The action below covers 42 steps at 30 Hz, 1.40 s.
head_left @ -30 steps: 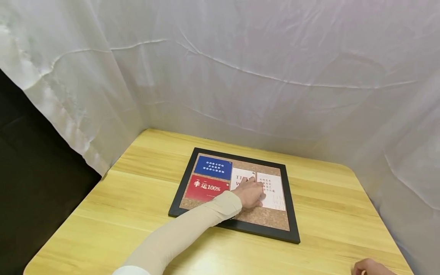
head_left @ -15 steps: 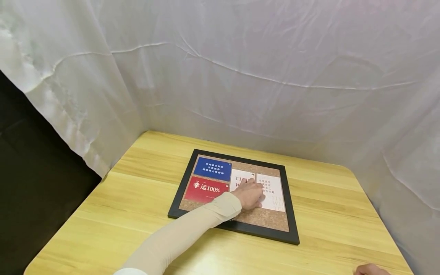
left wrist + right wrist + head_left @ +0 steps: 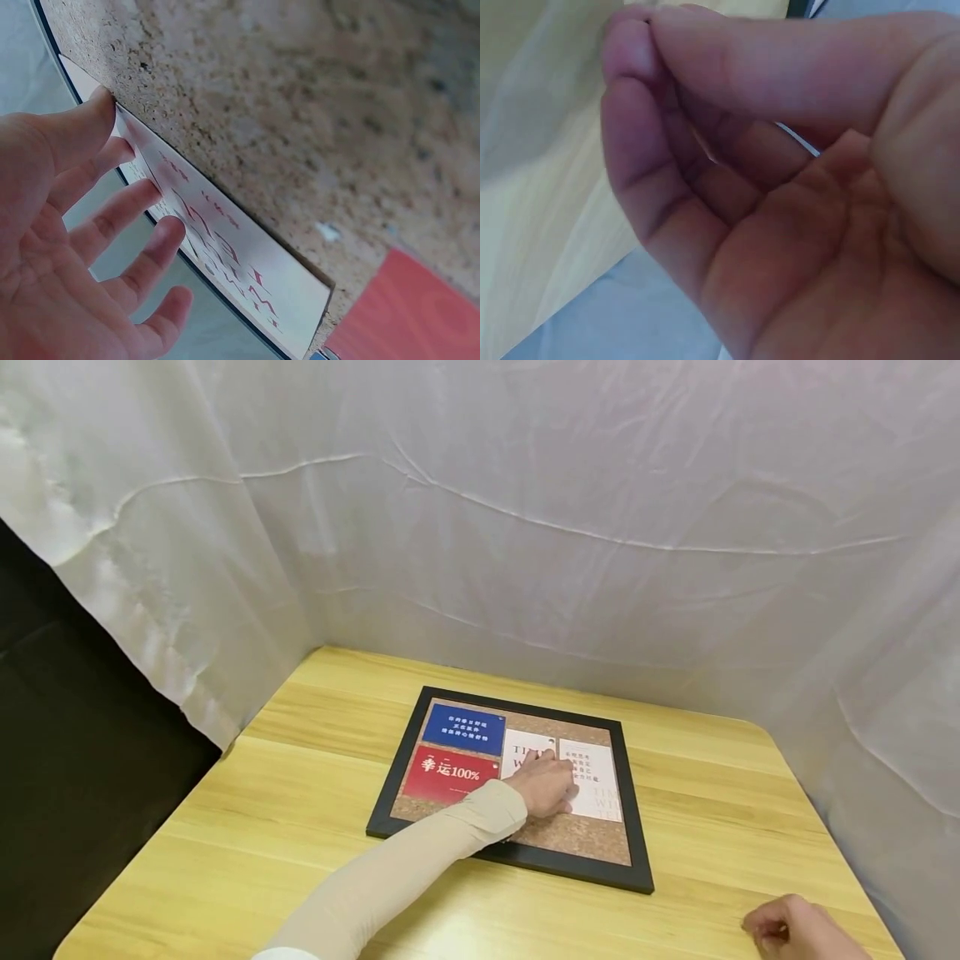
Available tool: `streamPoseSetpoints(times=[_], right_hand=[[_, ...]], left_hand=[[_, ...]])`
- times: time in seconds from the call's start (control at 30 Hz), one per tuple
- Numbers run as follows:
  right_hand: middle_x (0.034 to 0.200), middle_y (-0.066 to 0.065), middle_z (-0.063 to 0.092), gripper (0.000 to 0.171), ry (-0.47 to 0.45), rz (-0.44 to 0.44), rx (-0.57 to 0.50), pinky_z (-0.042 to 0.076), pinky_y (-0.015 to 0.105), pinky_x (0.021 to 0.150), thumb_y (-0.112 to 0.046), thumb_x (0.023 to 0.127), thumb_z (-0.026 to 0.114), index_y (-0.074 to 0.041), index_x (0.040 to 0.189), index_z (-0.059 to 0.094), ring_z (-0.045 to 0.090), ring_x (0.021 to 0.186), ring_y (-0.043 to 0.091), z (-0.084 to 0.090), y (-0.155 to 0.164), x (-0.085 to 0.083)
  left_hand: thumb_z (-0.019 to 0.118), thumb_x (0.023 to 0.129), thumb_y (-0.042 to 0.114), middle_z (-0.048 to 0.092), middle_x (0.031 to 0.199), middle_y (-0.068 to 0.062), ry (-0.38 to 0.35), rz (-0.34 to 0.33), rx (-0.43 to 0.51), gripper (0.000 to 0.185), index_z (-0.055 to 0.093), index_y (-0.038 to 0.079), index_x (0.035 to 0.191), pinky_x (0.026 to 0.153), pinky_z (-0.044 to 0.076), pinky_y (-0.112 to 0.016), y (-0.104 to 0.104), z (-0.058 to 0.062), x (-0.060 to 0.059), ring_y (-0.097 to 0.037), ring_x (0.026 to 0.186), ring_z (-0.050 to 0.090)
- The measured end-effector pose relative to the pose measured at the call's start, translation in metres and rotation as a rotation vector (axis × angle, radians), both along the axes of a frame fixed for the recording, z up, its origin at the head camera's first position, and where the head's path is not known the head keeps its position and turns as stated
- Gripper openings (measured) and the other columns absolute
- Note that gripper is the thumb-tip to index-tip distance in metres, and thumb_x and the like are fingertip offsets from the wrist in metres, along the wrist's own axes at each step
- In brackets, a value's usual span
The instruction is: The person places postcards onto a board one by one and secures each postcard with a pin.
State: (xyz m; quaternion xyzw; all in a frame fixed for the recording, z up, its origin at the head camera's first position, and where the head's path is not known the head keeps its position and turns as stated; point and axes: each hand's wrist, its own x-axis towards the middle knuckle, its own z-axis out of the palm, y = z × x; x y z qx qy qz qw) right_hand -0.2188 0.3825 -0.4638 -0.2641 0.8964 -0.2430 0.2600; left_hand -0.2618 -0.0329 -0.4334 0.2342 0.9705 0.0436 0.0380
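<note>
My left hand point(image 3: 546, 783) reaches over a black-framed cork board point(image 3: 573, 837) and rests on two side-by-side white cards. Its thumb point(image 3: 84, 120) touches one card's edge in the left wrist view, with the other fingers spread and slightly bent over the cards. The left white card point(image 3: 525, 742) has large red lettering; the right white card point(image 3: 596, 803) bears lines of small print. My right hand point(image 3: 802, 930) is held over the table's near right part, fingers curled. In the right wrist view its thumb point(image 3: 705, 45) meets the fingertips, hiding anything between them.
A blue card point(image 3: 465, 728) and a red card point(image 3: 448, 774) lie on the board's left side, a small pin point(image 3: 495, 766) at the red one's corner. The wooden table point(image 3: 300, 760) has rounded corners. A pale curtain point(image 3: 525, 527) stands behind it.
My right hand drops slightly toward the lower edge, then comes back up and a little left into view. My left hand stays on the white cards; the board and cards keep their places.
</note>
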Motion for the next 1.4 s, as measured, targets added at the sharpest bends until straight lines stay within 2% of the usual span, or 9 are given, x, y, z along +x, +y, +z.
streamPoseSetpoints(times=[0.03, 0.13, 0.27, 0.5, 0.7, 0.87, 1.07, 1.27, 1.4], right_hand=[[0.064, -0.01, 0.053, 0.012, 0.043, 0.002, 0.004, 0.036, 0.021, 0.055, 0.009, 0.087, 0.061, 0.002, 0.078, 0.068, 0.039, 0.06, -0.006, 0.012, -0.013, 0.005], [0.065, -0.012, 0.055, 0.015, 0.104, -0.033, 0.012, 0.032, 0.021, 0.056, 0.008, 0.085, 0.062, -0.002, 0.075, 0.068, 0.034, 0.061, -0.006, 0.024, -0.027, 0.008], [0.091, 0.001, 0.078, 0.017, 0.129, -0.116, 0.063, 0.047, 0.02, 0.061, 0.003, 0.088, 0.07, -0.004, 0.098, 0.08, 0.054, 0.071, -0.009, 0.032, -0.037, 0.004], [0.087, 0.001, 0.078, 0.003, 0.201, -0.175, 0.078, 0.052, 0.021, 0.062, -0.006, 0.088, 0.079, -0.005, 0.089, 0.08, 0.059, 0.07, -0.007, 0.041, -0.049, -0.006], [0.089, 0.003, 0.079, 0.007, 0.233, -0.287, 0.11, 0.053, 0.024, 0.064, -0.009, 0.087, 0.079, -0.005, 0.093, 0.08, 0.066, 0.073, 0.005, 0.051, -0.06, -0.015], [0.098, 0.009, 0.079, 0.017, 0.293, -0.252, 0.102, 0.053, 0.025, 0.065, -0.009, 0.092, 0.072, -0.001, 0.104, 0.08, 0.068, 0.077, 0.006, 0.06, -0.067, -0.027], [0.095, 0.008, 0.075, 0.018, 0.37, -0.204, 0.048, 0.042, 0.024, 0.063, -0.006, 0.094, 0.066, 0.0, 0.105, 0.08, 0.051, 0.067, 0.001, 0.066, -0.081, -0.036], [0.101, 0.015, 0.078, 0.02, 0.365, -0.248, 0.005, 0.054, 0.029, 0.066, -0.006, 0.095, 0.067, 0.0, 0.11, 0.078, 0.069, 0.08, 0.014, 0.073, -0.096, -0.045], [0.098, 0.015, 0.079, 0.019, 0.385, -0.26, -0.02, 0.054, 0.032, 0.065, -0.006, 0.095, 0.067, 0.001, 0.109, 0.078, 0.07, 0.08, 0.016, 0.075, -0.107, -0.052]], left_hand=[[0.075, 0.093, 0.041, 0.068, 0.109, 0.009, 0.001, -0.001, 0.002, 0.022, 0.069, 0.025, 0.08, 0.089, 0.041, -0.031, 0.0, 0.0, 0.001, -0.013, 0.096, 0.051], [0.075, 0.093, 0.041, 0.068, 0.109, 0.009, 0.003, -0.003, 0.004, 0.02, 0.07, 0.025, 0.082, 0.091, 0.041, -0.032, 0.0, 0.001, 0.002, -0.013, 0.096, 0.052], [0.075, 0.093, 0.041, 0.068, 0.11, 0.009, 0.002, -0.002, 0.004, 0.019, 0.071, 0.025, 0.083, 0.09, 0.041, -0.032, 0.0, 0.001, 0.003, -0.013, 0.096, 0.051], [0.075, 0.093, 0.041, 0.068, 0.11, 0.009, 0.005, 0.001, 0.005, 0.021, 0.07, 0.025, 0.08, 0.088, 0.04, -0.031, 0.0, 0.001, 0.004, -0.013, 0.095, 0.051], [0.076, 0.092, 0.041, 0.069, 0.11, 0.009, 0.005, 0.006, 0.007, 0.019, 0.072, 0.025, 0.083, 0.086, 0.039, -0.03, 0.0, -0.001, 0.003, -0.013, 0.094, 0.051], [0.076, 0.092, 0.041, 0.068, 0.11, 0.009, 0.004, 0.011, 0.01, 0.018, 0.073, 0.025, 0.085, 0.087, 0.04, -0.031, 0.0, -0.001, 0.003, -0.013, 0.094, 0.051], [0.076, 0.092, 0.042, 0.068, 0.109, 0.009, 0.002, 0.008, 0.019, 0.023, 0.068, 0.024, 0.079, 0.087, 0.04, -0.031, -0.001, 0.0, 0.002, -0.013, 0.095, 0.052], [0.077, 0.092, 0.041, 0.068, 0.11, 0.009, 0.002, 0.009, 0.025, 0.021, 0.07, 0.024, 0.082, 0.088, 0.04, -0.03, -0.002, 0.0, 0.003, -0.013, 0.095, 0.052], [0.076, 0.092, 0.041, 0.069, 0.11, 0.008, 0.004, 0.009, 0.029, 0.019, 0.072, 0.024, 0.085, 0.088, 0.04, -0.031, -0.002, 0.001, 0.004, -0.013, 0.095, 0.053]])
